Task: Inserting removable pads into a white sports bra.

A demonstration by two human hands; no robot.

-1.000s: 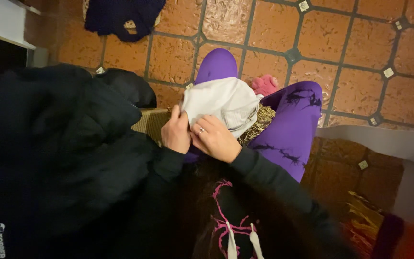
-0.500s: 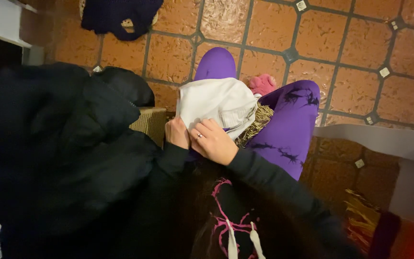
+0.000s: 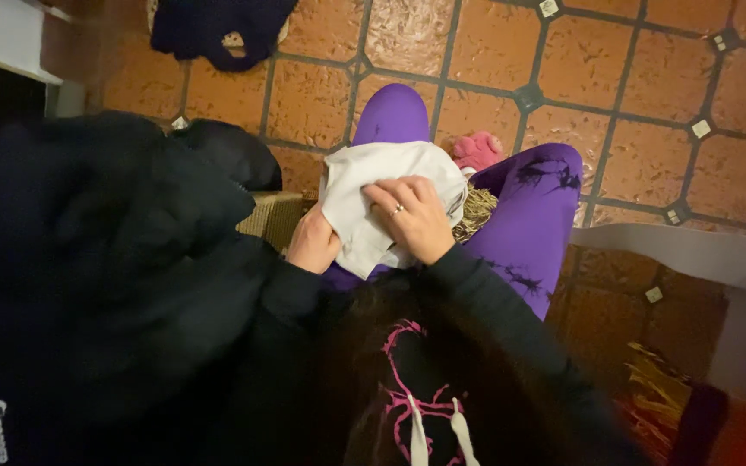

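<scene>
Garment, white, bunched on lap over purple leggings. Left hand closed on its lower left edge. Right hand spread flat on top, fingers pressing cloth. Pink slipper just beyond right hand; black coat beside left.

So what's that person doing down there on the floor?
A person in purple leggings sits on the orange tiled floor with a white cloth on their lap. The left hand grips its edge, and the right hand lies flat on top. A black jacket is heaped beside them.
</scene>
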